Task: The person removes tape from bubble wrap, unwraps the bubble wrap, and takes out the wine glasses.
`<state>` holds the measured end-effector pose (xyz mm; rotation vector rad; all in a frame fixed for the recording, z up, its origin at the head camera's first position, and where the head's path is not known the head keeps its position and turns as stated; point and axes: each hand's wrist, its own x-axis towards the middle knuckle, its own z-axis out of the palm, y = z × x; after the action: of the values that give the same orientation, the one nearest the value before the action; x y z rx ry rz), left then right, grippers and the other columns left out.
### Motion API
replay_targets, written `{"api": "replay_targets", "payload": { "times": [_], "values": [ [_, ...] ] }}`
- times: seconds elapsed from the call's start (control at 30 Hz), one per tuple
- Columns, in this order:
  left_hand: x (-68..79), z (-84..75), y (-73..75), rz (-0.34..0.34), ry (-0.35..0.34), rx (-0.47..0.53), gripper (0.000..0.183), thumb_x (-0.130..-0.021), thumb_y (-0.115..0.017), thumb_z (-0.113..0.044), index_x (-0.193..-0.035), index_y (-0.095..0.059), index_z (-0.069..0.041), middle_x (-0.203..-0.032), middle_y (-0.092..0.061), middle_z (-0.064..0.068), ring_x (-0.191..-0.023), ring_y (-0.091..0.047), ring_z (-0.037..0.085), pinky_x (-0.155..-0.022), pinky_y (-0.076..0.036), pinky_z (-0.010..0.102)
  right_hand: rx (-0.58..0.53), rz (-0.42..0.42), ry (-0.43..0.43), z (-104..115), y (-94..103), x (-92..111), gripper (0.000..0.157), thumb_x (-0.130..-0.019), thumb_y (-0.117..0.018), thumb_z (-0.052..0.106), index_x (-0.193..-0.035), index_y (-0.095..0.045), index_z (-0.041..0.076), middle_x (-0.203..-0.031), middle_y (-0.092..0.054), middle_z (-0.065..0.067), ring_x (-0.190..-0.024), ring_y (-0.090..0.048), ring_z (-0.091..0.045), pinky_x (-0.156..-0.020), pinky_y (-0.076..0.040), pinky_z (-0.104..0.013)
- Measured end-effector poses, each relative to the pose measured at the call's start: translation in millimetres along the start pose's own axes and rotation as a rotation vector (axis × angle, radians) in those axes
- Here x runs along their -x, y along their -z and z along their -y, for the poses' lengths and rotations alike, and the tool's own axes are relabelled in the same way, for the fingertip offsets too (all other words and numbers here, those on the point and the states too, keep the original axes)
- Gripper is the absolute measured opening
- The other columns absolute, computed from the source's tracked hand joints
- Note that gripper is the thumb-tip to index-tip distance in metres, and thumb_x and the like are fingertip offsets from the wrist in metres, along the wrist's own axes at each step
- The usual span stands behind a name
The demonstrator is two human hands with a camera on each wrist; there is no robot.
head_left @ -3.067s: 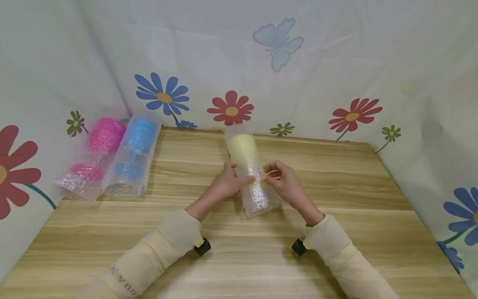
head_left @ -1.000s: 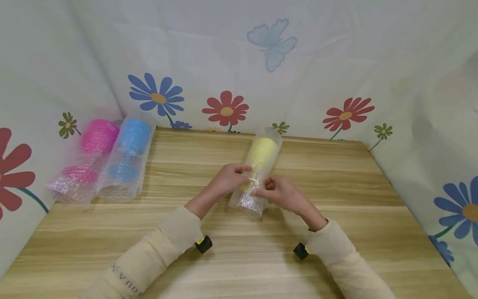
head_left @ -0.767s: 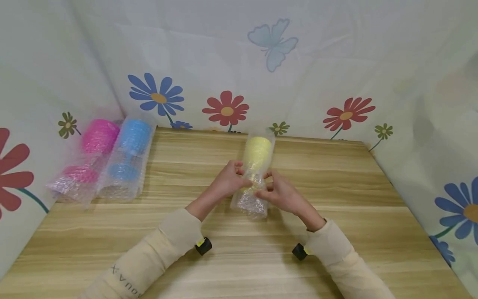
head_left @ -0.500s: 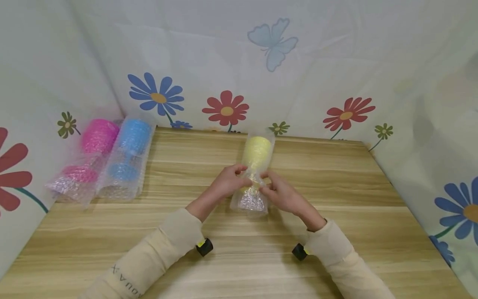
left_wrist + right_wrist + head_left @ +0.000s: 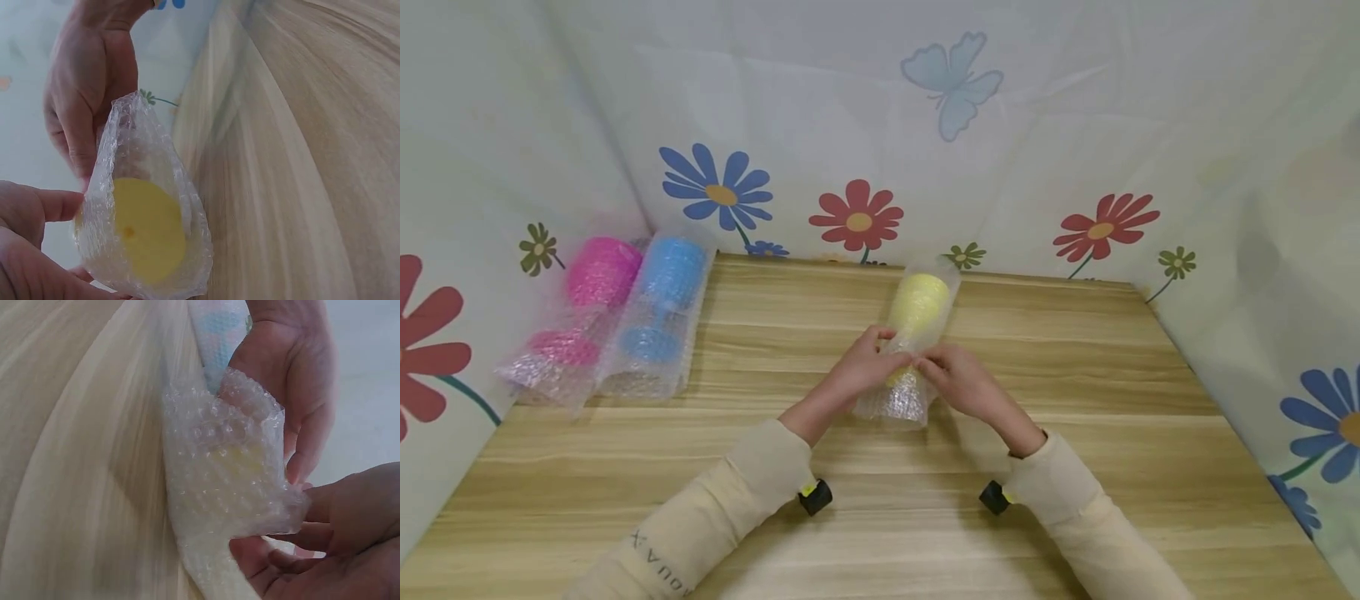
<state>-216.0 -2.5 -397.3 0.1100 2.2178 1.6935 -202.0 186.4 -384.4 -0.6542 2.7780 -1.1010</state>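
Observation:
A yellow goblet-shaped piece (image 5: 920, 300) with a round flat base lies inside a bubble-wrap sleeve (image 5: 904, 402), mid-table toward the back. My left hand (image 5: 867, 360) grips the wrapped piece from the left around its narrow part, thumb on top. From the other side my right hand (image 5: 964, 379) pinches an edge of the bubble wrap, its fingertips meeting the left thumb. In the left wrist view the yellow base (image 5: 150, 231) shows through the sleeve's open end. The right wrist view shows a gathered flap of wrap between the right thumb and fingers (image 5: 322, 503).
Two similar bubble-wrapped pieces, one pink (image 5: 602, 273) and one blue (image 5: 673, 273), lie side by side at the table's back left. A flower-printed cloth (image 5: 820, 108) walls in the back and sides of the wooden table (image 5: 1037, 533).
The wrapped yellow piece has turned, its far end swinging from left to slightly right. My right fingers have come up and closed on the wrap next to the left thumb.

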Motion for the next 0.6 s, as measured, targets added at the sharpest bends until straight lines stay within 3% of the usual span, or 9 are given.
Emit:
{"api": "replay_targets", "payload": {
  "times": [0.1,0.2,0.43,0.6],
  "values": [
    [1.2,-0.6,0.5,0.002,0.009,-0.006,0.062,-0.100,-0.067,-0.034,-0.151,-0.042,-0.008,-0.158,-0.038,0.022,-0.142,-0.041,0.038,-0.111,-0.040,0.056,-0.076,-0.045,-0.004,-0.3,-0.5,-1.8,0.023,-0.104,-0.061,0.006,-0.119,-0.069,-0.008,-0.103,-0.072,-0.017,-0.094,-0.069,-0.027,-0.081,-0.058,-0.039],
    [2.3,-0.3,1.5,0.000,0.016,-0.013,0.063,-0.099,-0.070,-0.036,-0.150,-0.044,-0.010,-0.158,-0.039,0.021,-0.139,-0.043,0.038,-0.110,-0.041,0.057,-0.179,-0.056,-0.021,-2.1,-0.7,-2.4,0.031,-0.102,-0.061,0.000,-0.131,-0.060,-0.013,-0.120,-0.069,-0.026,-0.107,-0.070,-0.036,-0.088,-0.059,-0.042],
    [3.5,1.1,2.4,-0.037,-0.008,-0.057,0.067,-0.090,-0.081,-0.039,-0.141,-0.049,-0.011,-0.153,-0.045,0.017,-0.133,-0.046,0.034,-0.108,-0.042,0.054,-0.198,-0.047,-0.057,-2.3,-1.2,-6.6,0.028,-0.103,-0.058,-0.002,-0.129,-0.059,-0.011,-0.114,-0.068,-0.023,-0.096,-0.069,-0.031,-0.080,-0.060,-0.038],
    [4.0,2.3,5.3,-0.016,-0.008,-0.053,0.068,-0.089,-0.081,-0.042,-0.141,-0.049,-0.011,-0.152,-0.045,0.018,-0.129,-0.048,0.034,-0.106,-0.043,0.054,-0.215,-0.031,-0.095,-0.5,-4.3,-8.8,0.025,-0.102,-0.059,0.000,-0.125,-0.057,-0.009,-0.111,-0.063,-0.021,-0.098,-0.067,-0.032,-0.079,-0.059,-0.036]
  ]
}}
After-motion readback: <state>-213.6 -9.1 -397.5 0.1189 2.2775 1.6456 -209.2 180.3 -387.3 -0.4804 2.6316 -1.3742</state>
